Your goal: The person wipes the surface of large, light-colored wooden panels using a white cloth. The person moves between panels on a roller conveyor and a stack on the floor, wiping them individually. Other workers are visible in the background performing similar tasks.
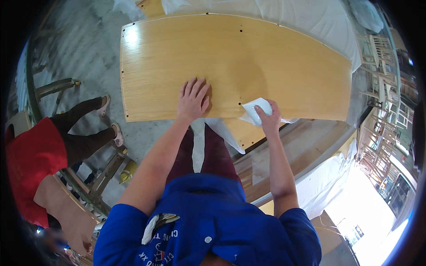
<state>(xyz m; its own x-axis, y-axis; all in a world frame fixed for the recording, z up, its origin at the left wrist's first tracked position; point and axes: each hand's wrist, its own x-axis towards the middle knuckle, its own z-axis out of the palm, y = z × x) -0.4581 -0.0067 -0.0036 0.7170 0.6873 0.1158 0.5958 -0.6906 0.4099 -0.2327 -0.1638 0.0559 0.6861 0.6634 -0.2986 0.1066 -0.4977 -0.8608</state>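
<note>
Strong white light burns out the lower right — most detail lost. The wood-grained panel (171, 55) catches a glare spot near its far-left corner and soft shadows; fisheye curvature bends edges toward a black rim.

Left hand (193, 103): lay palm down, fingers (191, 87) spread, pointing far.
Right hand (271, 119): was curled in a grip, thumb (260, 112) pointing left.
Left forearm (157, 154): slanted far and right.
Right forearm (281, 166): reached far, leaning left.
</note>
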